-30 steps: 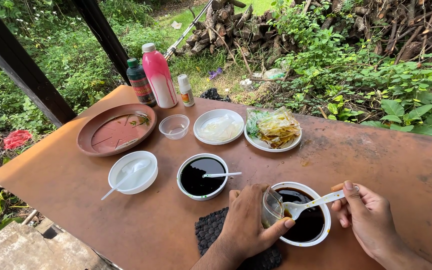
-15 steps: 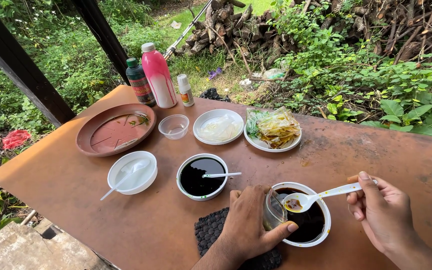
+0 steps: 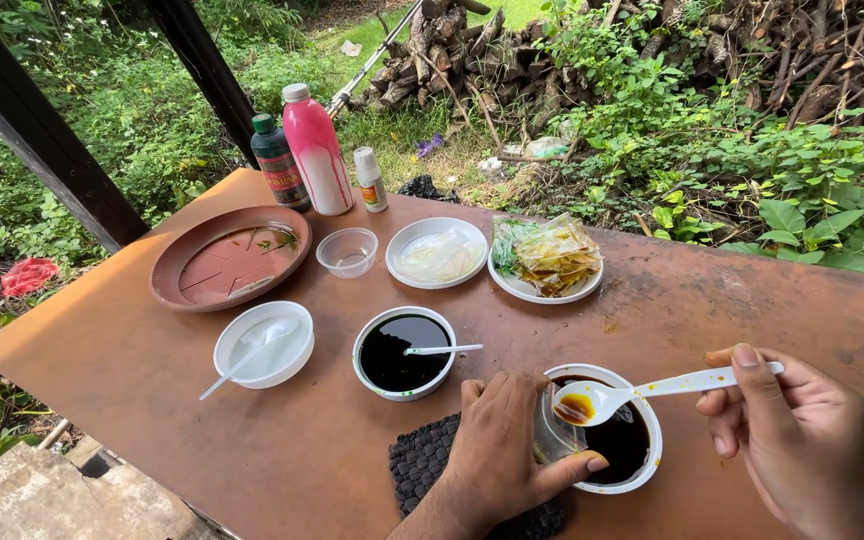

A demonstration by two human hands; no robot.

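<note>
the right hand (image 3: 802,440) pinches a white spoon (image 3: 642,390) of amber liquid over the dark bowl (image 3: 642,470). the left hand (image 3: 507,455) wraps a small clear cup (image 3: 552,440); next calls for a steady tip.

Three bottles stand at the far left: one dark green (image 3: 274,162), one pink (image 3: 316,152), one small white (image 3: 369,180). Five white bowls or plates: two with dark liquid (image 3: 402,352) (image 3: 620,440), one with only a spoon (image 3: 263,343), two far (image 3: 437,252) (image 3: 544,262). Three white spoons (image 3: 672,383) (image 3: 442,350) (image 3: 242,355). One clear cup (image 3: 347,251). One brown tray (image 3: 230,257).
</note>
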